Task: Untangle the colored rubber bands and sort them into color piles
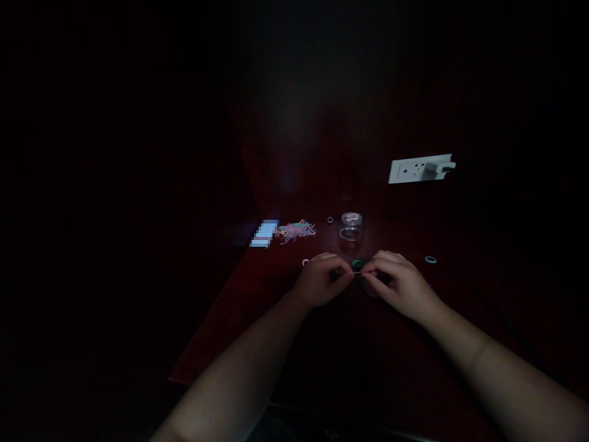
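My left hand (326,279) and my right hand (399,282) meet over the table, both with fingertips pinched closed. Between them runs a short, thin, pale elastic band (357,272), one end in each pinch. Just beyond the fingertips lies a green ring-shaped band (357,264). A pink band (305,263) shows partly behind my left hand. Something dark and purplish sits under my right fingers, too dim to make out. Farther back, a loose pile of colourful elastic bands (298,230) is spread out beside a clear lidded jar (351,228).
A lit, blurred phone-like screen (265,233) lies at the table's left edge. One small purple band (330,220) is near the jar, and a blue band (431,259) lies to the right. On the back wall is a socket panel (419,169) with a plug in it. The surroundings are very dark.
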Demonstrator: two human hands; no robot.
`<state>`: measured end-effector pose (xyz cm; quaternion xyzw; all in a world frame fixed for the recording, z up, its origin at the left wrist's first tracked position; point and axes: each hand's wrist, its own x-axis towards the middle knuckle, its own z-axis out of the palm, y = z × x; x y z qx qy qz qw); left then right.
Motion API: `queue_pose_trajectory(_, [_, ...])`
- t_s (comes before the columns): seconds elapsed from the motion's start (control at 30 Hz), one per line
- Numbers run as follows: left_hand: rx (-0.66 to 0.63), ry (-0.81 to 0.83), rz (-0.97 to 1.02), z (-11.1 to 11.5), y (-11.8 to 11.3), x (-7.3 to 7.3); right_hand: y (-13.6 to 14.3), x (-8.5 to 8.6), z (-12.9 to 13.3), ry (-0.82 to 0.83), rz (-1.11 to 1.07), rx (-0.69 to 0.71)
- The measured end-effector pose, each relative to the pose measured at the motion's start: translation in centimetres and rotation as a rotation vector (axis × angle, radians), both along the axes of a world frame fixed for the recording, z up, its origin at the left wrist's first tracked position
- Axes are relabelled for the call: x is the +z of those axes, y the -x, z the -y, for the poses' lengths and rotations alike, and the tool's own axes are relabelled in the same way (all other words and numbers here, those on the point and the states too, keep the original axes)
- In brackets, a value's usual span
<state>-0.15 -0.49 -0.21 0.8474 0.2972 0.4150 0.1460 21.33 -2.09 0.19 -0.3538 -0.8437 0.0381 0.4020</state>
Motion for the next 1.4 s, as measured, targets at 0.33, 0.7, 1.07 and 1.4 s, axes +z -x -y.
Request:
queue_pose_trajectory(0.33, [0.002, -0.003, 0.001, -0.2, 0.1, -0.3, -0.4, 0.0, -0.1, 0.008, 0.006, -0.009])
queue_pose_trajectory(0.7, [0.044, 0.007, 0.0, -0.2, 0.4, -0.3, -2.9, -0.5, -1.4, 0.146, 0.108, -0.044])
queue_pose_trajectory(1.07, [0.047, 0.017, -0.015, -0.1, 0.2, 0.0, -3.4, -0.9, -1.7, 0.33, 0.247, -0.086])
queue_pose_trajectory(1.4, [0.035, 0.019, -0.008, -0.1, 0.2, 0.0, -3.5, -0.9, -1.7, 0.337, 0.247, -0.124])
